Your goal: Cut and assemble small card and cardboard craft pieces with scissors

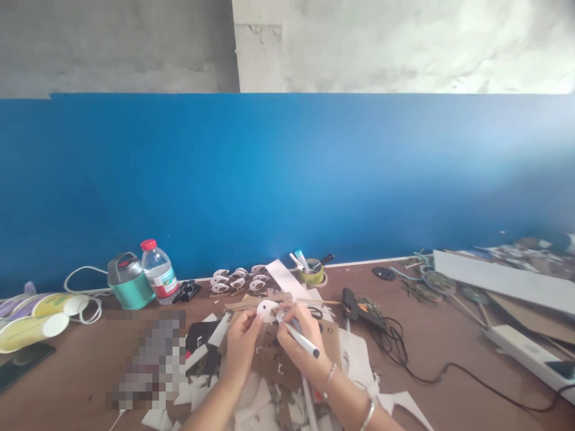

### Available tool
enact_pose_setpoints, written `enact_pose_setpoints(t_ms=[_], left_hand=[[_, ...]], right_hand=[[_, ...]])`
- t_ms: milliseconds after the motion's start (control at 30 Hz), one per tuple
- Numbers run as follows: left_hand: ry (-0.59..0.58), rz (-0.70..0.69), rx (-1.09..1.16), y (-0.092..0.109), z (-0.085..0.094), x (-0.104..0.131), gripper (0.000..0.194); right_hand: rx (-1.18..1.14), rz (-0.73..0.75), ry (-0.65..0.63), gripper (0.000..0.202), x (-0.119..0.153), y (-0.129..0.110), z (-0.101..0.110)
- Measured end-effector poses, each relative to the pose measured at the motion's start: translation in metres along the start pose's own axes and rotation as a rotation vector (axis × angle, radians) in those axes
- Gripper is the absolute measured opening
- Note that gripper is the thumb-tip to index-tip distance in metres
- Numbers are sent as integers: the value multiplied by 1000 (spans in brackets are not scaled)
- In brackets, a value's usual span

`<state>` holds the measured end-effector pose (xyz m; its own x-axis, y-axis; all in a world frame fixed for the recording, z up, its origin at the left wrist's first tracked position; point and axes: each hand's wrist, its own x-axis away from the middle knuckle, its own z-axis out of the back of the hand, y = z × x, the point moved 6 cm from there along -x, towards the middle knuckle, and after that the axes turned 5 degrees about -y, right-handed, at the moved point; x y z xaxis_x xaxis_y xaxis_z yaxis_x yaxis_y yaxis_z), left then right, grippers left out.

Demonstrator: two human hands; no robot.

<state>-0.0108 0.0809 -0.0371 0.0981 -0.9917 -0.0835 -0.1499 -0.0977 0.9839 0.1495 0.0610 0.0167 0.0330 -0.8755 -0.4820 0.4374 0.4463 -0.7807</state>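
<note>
Between the thumb and fingers of my left hand (241,340) is a small white paper cutout (267,310) with a dark dot on it, like an eye on a small head. My right hand (302,336) grips a white marker pen (304,342) with a black end, its tip side toward the cutout. The tip itself is hidden by my fingers. Under both hands lies a brown cardboard piece (330,344) amid many white paper scraps (251,398). Behind the hands stand several similar white cutouts with dark markings (238,281) in rows.
A glue gun (359,308) with a black cable lies to the right, near a white power strip (530,356). At the back are a pen holder (311,275), a water bottle (160,275) and a teal container (132,284). Paper cups (36,329) and a phone (24,364) lie left.
</note>
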Motion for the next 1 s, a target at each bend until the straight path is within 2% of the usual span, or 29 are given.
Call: enact_pose_setpoints(t_ms=[233, 533, 1000], left_hand=[[-2, 10, -12, 5, -2, 1, 38], [6, 11, -62, 5, -3, 1, 38], [-1, -66, -74, 15, -8, 4, 28]], right_hand=[[-32, 7, 48, 12, 2, 2, 2], [-18, 39, 28, 13, 1, 9, -1], [16, 54, 28, 10, -1, 5, 1]])
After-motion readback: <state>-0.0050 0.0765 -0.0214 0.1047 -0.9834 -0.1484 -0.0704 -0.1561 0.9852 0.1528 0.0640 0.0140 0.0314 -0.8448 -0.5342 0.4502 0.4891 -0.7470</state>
